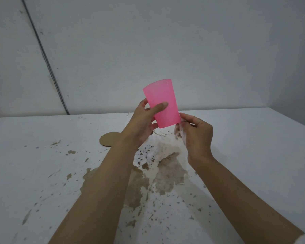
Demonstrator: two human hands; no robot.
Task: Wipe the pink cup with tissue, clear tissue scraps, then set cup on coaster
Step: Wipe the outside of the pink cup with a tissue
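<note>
Two bare forearms reaching up from the bottom edge over a white table [42, 173] with worn, brown-patched paint. Farther left, lying flat on the table, a round brown coaster [109, 139], partly hidden behind the left wrist. Left hand [144, 120] wrapped around the pink cup [161, 103], thumb across the near wall and fingers curled behind; cup lifted clear of the table, roughly upright, tilted slightly, well above the coaster. Just right of the cup's base, right hand [196, 136] with fingers pinched narrowly on a crumpled, brown-stained tissue [179, 133], touching or almost touching the cup's lower edge. Small pale scraps [55, 142] scattered on the table's left part.
</note>
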